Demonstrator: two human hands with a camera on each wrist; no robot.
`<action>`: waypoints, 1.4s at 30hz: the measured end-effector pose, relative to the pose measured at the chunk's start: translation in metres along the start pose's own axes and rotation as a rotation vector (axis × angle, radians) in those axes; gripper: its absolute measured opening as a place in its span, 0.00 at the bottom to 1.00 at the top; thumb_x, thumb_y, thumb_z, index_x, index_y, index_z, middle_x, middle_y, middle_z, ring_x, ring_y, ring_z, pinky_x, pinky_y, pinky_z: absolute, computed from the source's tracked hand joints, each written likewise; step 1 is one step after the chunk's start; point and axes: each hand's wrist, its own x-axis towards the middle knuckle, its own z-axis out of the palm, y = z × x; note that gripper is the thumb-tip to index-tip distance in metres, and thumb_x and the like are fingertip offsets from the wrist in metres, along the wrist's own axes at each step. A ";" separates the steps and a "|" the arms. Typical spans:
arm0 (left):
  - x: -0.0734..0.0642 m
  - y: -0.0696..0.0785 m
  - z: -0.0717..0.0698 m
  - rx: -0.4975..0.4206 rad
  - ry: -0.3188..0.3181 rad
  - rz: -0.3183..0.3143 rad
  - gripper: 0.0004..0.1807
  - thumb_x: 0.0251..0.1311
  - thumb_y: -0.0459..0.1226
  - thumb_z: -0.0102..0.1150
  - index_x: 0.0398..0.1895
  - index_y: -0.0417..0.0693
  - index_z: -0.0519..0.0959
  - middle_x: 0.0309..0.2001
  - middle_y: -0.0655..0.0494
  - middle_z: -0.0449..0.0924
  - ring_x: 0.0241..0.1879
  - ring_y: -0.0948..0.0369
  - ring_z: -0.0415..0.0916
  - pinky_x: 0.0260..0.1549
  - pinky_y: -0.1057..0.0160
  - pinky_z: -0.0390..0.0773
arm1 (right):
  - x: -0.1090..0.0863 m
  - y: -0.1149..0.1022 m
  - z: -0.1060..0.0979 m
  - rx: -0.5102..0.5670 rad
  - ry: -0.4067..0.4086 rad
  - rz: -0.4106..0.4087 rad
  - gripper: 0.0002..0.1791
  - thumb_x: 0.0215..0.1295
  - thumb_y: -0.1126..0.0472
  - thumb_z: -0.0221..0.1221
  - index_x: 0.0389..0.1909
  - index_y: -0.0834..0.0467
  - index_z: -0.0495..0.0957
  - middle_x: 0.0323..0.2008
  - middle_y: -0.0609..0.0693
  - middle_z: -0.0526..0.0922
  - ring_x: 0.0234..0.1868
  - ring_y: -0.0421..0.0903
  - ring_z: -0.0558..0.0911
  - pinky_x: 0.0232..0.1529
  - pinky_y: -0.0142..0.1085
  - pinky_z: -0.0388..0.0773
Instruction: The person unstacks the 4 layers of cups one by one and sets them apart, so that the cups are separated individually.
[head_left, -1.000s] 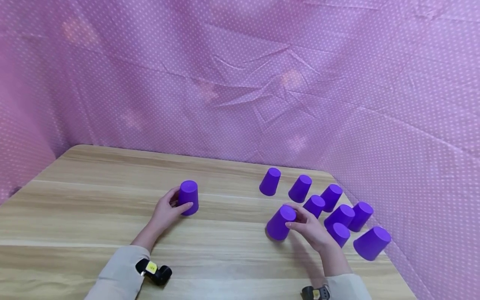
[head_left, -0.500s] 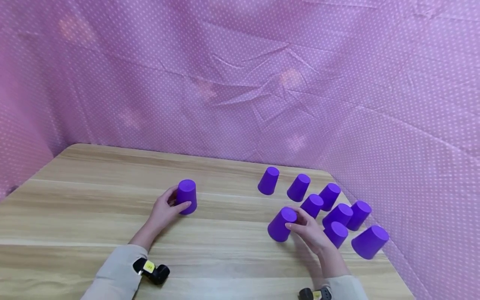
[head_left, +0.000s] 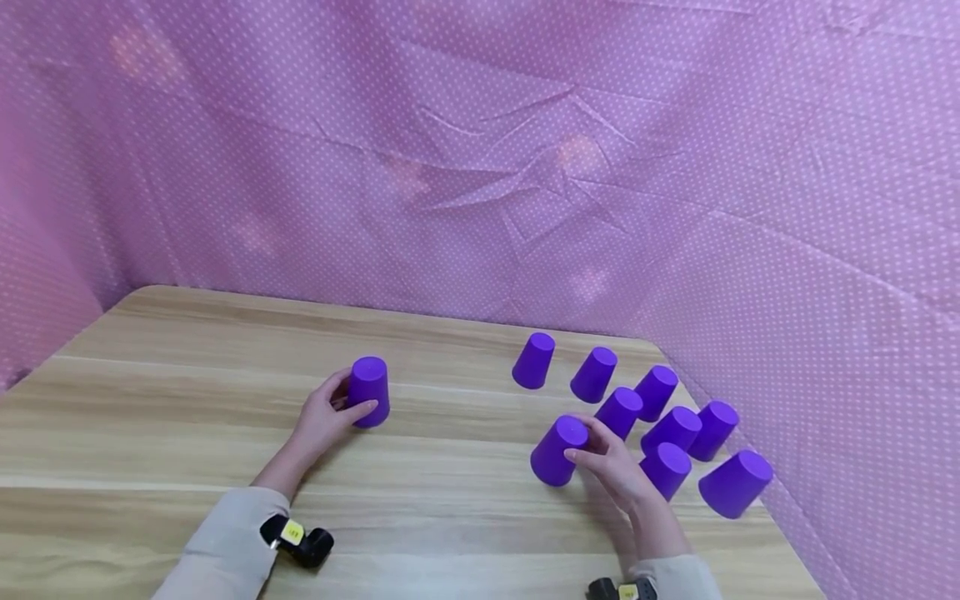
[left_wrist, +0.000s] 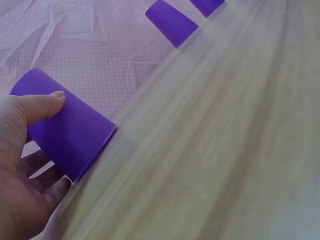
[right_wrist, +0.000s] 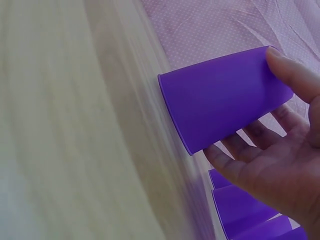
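Note:
With thumb and fingers around its side, my left hand [head_left: 322, 423] holds an upside-down purple cup [head_left: 368, 394] on the left-centre of the wooden table. In the left wrist view, the rim of that cup [left_wrist: 75, 130] is right at the tabletop and the thumb lies along its wall. My right hand [head_left: 618, 468] pinches a second upside-down purple cup [head_left: 556, 454], thumb on the near side and fingers behind. The right wrist view shows this cup [right_wrist: 220, 100] with its rim close over the wood, thumb near its base end and fingers underneath.
Several more upside-down purple cups stand at the right, among them one at the back [head_left: 533, 362] and one near the right edge [head_left: 736, 485]. Some are close beside or behind my right hand. A pink dotted curtain [head_left: 480, 167] hangs behind and beside the wooden table [head_left: 225, 350].
The head view has shifted slightly, so everything sits a little further left. My right hand's cup has come very slightly nearer to me. My left hand keeps its hold on its cup.

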 end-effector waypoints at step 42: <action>0.043 0.071 0.166 -0.135 -0.202 0.161 0.32 0.43 0.37 0.65 0.55 0.41 0.66 0.45 0.44 0.73 0.43 0.53 0.71 0.42 0.59 0.72 | -0.003 0.005 -0.007 0.022 -0.003 -0.017 0.30 0.50 0.73 0.56 0.56 0.68 0.60 0.47 0.56 0.70 0.46 0.43 0.71 0.47 0.31 0.69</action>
